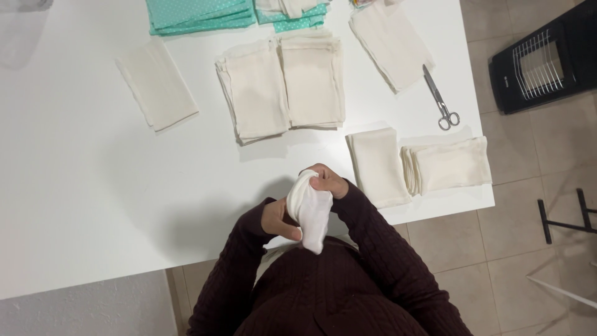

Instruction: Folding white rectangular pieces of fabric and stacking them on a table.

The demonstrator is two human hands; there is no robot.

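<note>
- Head view: I see both hands raised just above the near edge of the white surface (93,205), sharing one small cream cloth piece (309,211).
- The cloth piece looks light, soft and limp; it droops toward the body below the grip and would slip out of a loose pinch. I judge the best hold is at its upper bunched end or along a seam edge, where the fabric doubles.
- The right hand (328,182) is closed on the top of the cloth piece, fingers curled over the bunched end.
- The left hand (276,218) is closed around the side of it, thumb across the front, partly hidden by fabric.
- Just to the right of the grip lie a folded cream stack (377,167) and a second folded stack (449,164) beside it, near the surface edge.
- Beyond the grip sit two larger cream piles (283,84), a single cream sheet (157,84) off to the left, and another cream pile (390,43) to the far right.
- Scissors (440,99) lie beyond and right of the grip, shut as far as I can tell.
- Teal dotted fabric (199,14) lies at the far edge.
</note>
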